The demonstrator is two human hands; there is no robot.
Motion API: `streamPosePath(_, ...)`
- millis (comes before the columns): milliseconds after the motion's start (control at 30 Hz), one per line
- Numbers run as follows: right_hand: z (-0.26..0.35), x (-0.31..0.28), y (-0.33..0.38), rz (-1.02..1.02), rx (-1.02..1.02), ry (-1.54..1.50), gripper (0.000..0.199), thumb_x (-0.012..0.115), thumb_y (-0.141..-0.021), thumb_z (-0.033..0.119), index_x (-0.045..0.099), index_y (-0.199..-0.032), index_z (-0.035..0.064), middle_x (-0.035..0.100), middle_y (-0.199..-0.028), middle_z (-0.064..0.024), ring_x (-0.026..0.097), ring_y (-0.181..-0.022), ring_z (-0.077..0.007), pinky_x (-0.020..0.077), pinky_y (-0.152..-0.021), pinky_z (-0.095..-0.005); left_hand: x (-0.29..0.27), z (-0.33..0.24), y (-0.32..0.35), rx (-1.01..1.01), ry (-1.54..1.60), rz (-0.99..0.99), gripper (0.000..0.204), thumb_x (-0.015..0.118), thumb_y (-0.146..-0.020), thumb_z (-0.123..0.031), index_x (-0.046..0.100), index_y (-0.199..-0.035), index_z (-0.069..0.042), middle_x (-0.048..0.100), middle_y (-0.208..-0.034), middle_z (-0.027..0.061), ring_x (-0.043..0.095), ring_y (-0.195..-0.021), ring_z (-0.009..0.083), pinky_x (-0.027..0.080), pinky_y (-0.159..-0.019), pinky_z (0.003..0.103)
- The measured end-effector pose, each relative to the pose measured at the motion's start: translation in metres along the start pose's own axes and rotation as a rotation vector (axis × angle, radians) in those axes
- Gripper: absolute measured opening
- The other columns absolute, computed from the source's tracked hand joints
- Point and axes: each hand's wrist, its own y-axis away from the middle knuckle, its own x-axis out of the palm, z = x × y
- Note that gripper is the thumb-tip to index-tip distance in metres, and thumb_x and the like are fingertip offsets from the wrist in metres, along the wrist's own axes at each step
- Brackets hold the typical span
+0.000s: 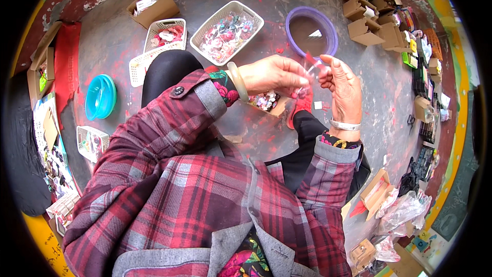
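Note:
My left hand (277,76), with a pale bangle at the wrist, reaches across the middle of the view. Its thumb and fingers are pinched together on one side of a small clear plastic bag (310,66) with red and pink in it. On the other side, my right hand (342,83) has its thumb and fingertips closed on the same bag. A silver bangle circles that wrist. Exactly what lies inside the bag is too blurred to tell. Under my left hand, an open cardboard box (281,107) of colourful small pieces is partly hidden.
Ahead stand a cream basket (197,41) of wrapped flower-like pieces and a purple basin (335,35) of water. A smaller white basket (180,21) and a cardboard box (160,16) are further left, with teal basins (93,97) beyond my knee. Boxes (365,31) and plastic bags (410,213) line the right wall.

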Motion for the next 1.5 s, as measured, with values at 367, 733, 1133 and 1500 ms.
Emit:
streamPosePath(367,-0.017,0.027,-0.003,-0.027,0.022,-0.029,0.024,0.064,-0.082,0.022,0.064,-0.093,0.0012,0.064,-0.084,-0.0027,0.056,-0.075,-0.0079,0.0406,-0.063,-0.0203,-0.006,0.007,-0.006,0.023,0.061,-0.274,0.022,0.055,-0.089,-0.022,0.059,-0.098,-0.003,0.058,-0.081,0.0001,0.054,-0.071,0.0066,0.046,-0.064,0.021)
streamPosePath(733,-0.019,0.027,-0.003,-0.138,-0.078,-0.097,0.017,0.062,-0.083,0.016,0.065,-0.084,-0.0002,0.063,-0.076,-0.0015,0.049,-0.064,-0.0051,0.0374,-0.059,-0.0203,-0.005,0.001,-0.002,0.129,-0.003,-0.272,0.024,0.057,-0.087,-0.02,0.06,-0.102,-0.001,0.062,-0.094,0.0048,0.058,-0.081,0.011,0.048,-0.072,0.026)
streamPosePath(1133,-0.019,0.024,-0.002,-0.076,-0.071,-0.058,0.018,0.063,-0.083,0.018,0.065,-0.083,0.0005,0.062,-0.074,-0.0007,0.051,-0.066,-0.0056,0.0382,-0.06,-0.0204,-0.007,-0.006,0.0,0.229,0.096,-0.285,0.022,0.056,-0.087,-0.014,0.06,-0.1,0.003,0.062,-0.098,0.0096,0.058,-0.091,0.0131,0.048,-0.079,0.025)
streamPosePath(1500,-0.005,0.035,0.001,-0.377,-0.494,0.534,0.008,0.064,-0.077,0.006,0.062,-0.084,0.0021,0.059,-0.08,-0.0061,0.057,-0.072,-0.0173,0.0447,-0.071,-0.0298,-0.01,0.002,-0.004,0.127,0.172,-0.389,0.022,0.047,-0.091,-0.011,0.056,-0.101,0.006,0.059,-0.099,0.0125,0.06,-0.091,0.0166,0.049,-0.082,0.025)
